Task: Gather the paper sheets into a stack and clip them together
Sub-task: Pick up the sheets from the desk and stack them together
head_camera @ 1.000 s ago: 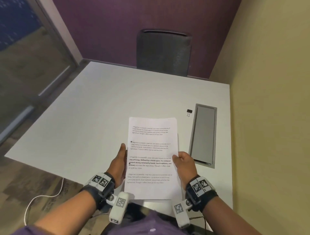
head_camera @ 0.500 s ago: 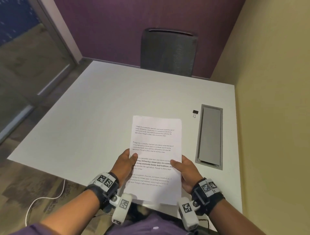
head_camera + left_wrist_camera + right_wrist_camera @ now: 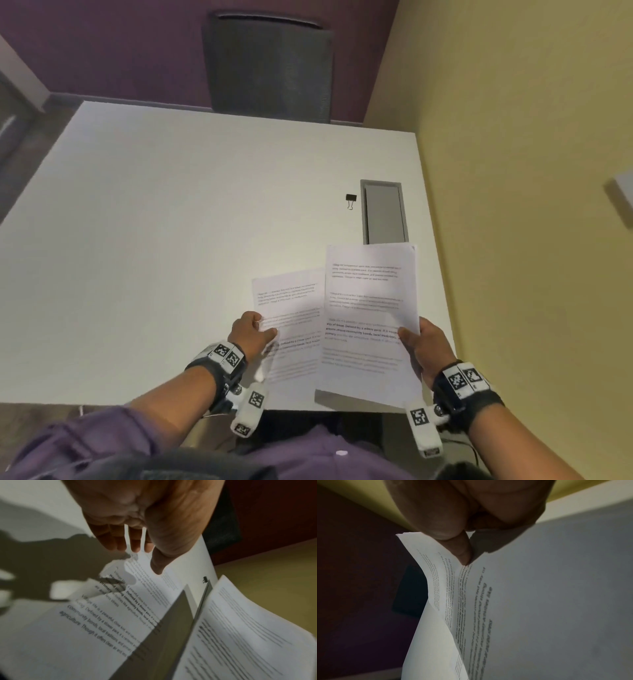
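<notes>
From the head view, your left hand (image 3: 252, 331) pinches one sheet (image 3: 291, 308) and your right hand (image 3: 424, 346) grips the stack (image 3: 371, 322) — both held over the table (image 3: 171, 240); the clip (image 3: 350, 200) lies beyond. Left wrist: thumb (image 3: 159, 562) on the sheet. Right wrist: thumb (image 3: 462, 550) clamped on the stack's edge.

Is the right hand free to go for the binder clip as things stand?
Probably not yet. The right hand grips a batch of sheets, so it would have to pass them to the left hand first. The clip itself lies in the open on the table, nothing blocking it.
</notes>
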Motion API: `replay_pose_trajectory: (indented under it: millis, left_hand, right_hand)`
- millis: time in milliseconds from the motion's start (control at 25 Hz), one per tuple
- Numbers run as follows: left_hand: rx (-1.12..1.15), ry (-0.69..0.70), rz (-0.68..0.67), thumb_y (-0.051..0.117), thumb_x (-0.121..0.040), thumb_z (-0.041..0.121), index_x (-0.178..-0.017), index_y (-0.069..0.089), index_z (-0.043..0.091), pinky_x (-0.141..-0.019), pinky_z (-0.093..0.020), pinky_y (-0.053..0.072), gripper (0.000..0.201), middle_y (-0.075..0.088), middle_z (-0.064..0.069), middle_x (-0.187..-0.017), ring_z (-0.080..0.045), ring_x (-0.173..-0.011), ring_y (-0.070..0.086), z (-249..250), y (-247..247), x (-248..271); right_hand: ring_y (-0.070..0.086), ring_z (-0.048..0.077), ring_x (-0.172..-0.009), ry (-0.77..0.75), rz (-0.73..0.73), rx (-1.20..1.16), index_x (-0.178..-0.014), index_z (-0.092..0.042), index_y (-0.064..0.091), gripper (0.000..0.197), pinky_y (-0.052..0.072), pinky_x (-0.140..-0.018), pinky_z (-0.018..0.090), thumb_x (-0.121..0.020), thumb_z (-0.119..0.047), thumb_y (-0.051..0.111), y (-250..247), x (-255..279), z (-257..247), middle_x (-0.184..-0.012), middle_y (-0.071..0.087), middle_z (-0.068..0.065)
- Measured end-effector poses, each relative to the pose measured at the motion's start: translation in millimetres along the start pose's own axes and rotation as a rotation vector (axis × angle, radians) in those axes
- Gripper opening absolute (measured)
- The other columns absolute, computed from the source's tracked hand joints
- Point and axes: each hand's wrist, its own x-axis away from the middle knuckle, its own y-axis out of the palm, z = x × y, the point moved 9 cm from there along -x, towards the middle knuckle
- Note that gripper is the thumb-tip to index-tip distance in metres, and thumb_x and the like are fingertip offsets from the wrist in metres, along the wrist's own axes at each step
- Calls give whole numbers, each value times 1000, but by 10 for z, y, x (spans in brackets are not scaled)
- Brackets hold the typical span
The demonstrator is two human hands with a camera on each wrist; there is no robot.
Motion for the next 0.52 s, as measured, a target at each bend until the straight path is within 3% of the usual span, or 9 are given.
replay_pose_trajectory:
  millis: [80,160,280,400,520]
  left_hand:
    - [-147,-63,39,71,-67,58,-122,52,9,-84,-36,50,76,57,-15,-123,-30,-103,60,-36,89,-86]
    - [-262,-136,123,72,-65,64,-125,45,11,-75,-37,47,84,50,-13,-123,-36,-108,58,-51,152,-81]
    - [-314,-181,214,82,-65,44,-121,36,12,-71,-40,46,79,37,-12,-119,-39,-106,54,-13,263,-17]
    - [-169,-222,249,83,-63,16,-112,29,20,-69,-37,49,73,32,-8,-111,-34,-94,54,-6,288,-4]
    - [-29,-210,291,76,-66,3,-105,24,22,-73,-36,52,68,46,-9,-102,-27,-85,53,-22,233,-12]
  right_hand:
    - [72,40,-95,18,54,-37,-113,-11,61,19,57,-88,57,-99,-4,51,-204,27,100,-107,74,17]
    - [73,39,-94,27,81,-32,-110,-15,61,17,58,-86,57,-99,-6,52,-296,51,194,-107,74,15]
    - [73,36,-94,23,71,0,-109,-18,61,15,59,-86,56,-99,-10,53,-321,58,290,-107,74,10]
    - [72,34,-94,16,36,8,-111,-17,60,15,59,-85,51,-100,-11,53,-298,36,282,-107,73,10]
    - [71,34,-96,4,-11,27,-110,-19,60,15,58,-87,52,-100,-11,54,-256,-29,207,-108,72,10]
